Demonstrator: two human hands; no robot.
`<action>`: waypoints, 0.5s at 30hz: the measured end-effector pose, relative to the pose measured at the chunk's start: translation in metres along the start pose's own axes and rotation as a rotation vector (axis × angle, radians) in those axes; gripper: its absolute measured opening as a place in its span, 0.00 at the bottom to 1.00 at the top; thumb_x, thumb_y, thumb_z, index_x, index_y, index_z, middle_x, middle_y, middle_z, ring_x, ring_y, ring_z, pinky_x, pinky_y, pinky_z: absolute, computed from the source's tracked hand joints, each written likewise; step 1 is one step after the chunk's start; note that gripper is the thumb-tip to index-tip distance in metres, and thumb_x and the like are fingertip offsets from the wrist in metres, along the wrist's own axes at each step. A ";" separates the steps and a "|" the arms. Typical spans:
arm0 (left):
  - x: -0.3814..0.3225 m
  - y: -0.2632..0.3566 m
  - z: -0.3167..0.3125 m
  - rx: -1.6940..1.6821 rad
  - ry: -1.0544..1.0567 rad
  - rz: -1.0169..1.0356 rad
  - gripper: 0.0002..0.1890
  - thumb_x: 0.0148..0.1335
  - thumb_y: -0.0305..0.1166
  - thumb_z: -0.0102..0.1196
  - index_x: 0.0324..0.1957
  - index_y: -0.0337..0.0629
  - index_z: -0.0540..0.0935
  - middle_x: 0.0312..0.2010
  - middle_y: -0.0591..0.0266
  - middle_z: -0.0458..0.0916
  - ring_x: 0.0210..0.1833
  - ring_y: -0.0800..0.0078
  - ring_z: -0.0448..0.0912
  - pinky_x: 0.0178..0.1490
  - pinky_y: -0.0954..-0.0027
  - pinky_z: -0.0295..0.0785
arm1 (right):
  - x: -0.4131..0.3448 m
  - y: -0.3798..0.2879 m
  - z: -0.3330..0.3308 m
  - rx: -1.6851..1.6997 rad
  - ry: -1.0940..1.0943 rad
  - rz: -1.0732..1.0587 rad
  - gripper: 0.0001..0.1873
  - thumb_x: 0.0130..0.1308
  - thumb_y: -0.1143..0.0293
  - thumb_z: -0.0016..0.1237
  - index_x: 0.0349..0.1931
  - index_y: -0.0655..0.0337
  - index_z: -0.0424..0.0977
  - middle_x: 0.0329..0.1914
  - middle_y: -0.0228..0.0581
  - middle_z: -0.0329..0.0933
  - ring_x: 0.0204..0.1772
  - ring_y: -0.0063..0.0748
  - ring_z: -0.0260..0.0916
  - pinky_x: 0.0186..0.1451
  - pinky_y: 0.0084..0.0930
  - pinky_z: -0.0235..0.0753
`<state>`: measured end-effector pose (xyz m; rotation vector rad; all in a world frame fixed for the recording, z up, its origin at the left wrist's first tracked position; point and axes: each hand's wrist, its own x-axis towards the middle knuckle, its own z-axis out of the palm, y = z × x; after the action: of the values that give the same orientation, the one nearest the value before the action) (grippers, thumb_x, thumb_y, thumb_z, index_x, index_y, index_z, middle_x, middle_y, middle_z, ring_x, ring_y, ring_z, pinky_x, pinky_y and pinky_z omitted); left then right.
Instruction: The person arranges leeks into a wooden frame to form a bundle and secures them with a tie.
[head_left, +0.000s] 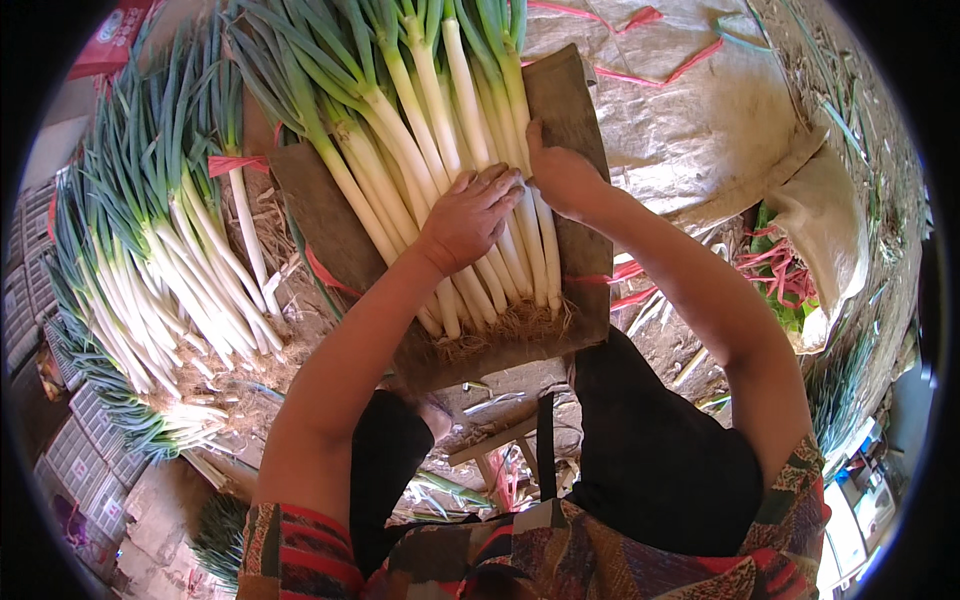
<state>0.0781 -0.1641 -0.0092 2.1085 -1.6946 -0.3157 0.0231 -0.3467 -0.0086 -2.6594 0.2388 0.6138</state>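
Note:
Several green onions (409, 157) with long white stalks, green tops and rooted ends lie side by side on a dark board or tray (574, 247) before me. My left hand (469, 217) rests flat over the middle of the stalks, fingers pointing right. At the right edge of the bunch, my right hand (562, 176) touches the outermost stalks, its index finger stretched away from me; whether it grips a stalk is hard to tell. Red plastic strips (330, 271) show at both sides of the board.
A large pile of green onions (202, 277) lies on the ground at the left. At the right are a woven sheet (675, 120) and an open sack (832, 217) with red strips by it. Stacked crates (90, 465) stand at the far left. A wooden frame (495, 442) is between my legs.

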 end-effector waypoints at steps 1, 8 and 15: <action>0.001 0.002 0.000 0.000 -0.003 0.002 0.19 0.55 0.27 0.51 0.51 0.40 0.74 0.60 0.60 0.67 0.64 0.63 0.63 0.62 0.61 0.58 | 0.000 0.001 0.004 0.017 0.016 0.002 0.38 0.59 0.73 0.47 0.63 0.80 0.41 0.29 0.63 0.76 0.35 0.56 0.77 0.37 0.44 0.77; -0.018 0.039 0.027 0.009 -0.015 -0.024 0.15 0.52 0.25 0.52 0.44 0.38 0.76 0.60 0.59 0.67 0.64 0.62 0.63 0.65 0.57 0.57 | -0.005 0.000 0.000 0.137 0.003 0.005 0.42 0.57 0.74 0.47 0.65 0.78 0.37 0.30 0.65 0.75 0.36 0.58 0.76 0.40 0.45 0.76; -0.025 0.058 0.018 -0.030 -0.088 -0.103 0.25 0.51 0.24 0.50 0.55 0.42 0.72 0.63 0.62 0.62 0.65 0.64 0.61 0.66 0.55 0.56 | 0.008 -0.026 -0.030 0.123 0.172 0.134 0.38 0.62 0.65 0.48 0.65 0.74 0.43 0.32 0.62 0.75 0.36 0.57 0.76 0.38 0.44 0.76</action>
<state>0.0138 -0.1533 -0.0006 2.1937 -1.6215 -0.4686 0.0486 -0.3363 0.0216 -2.5929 0.4912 0.3962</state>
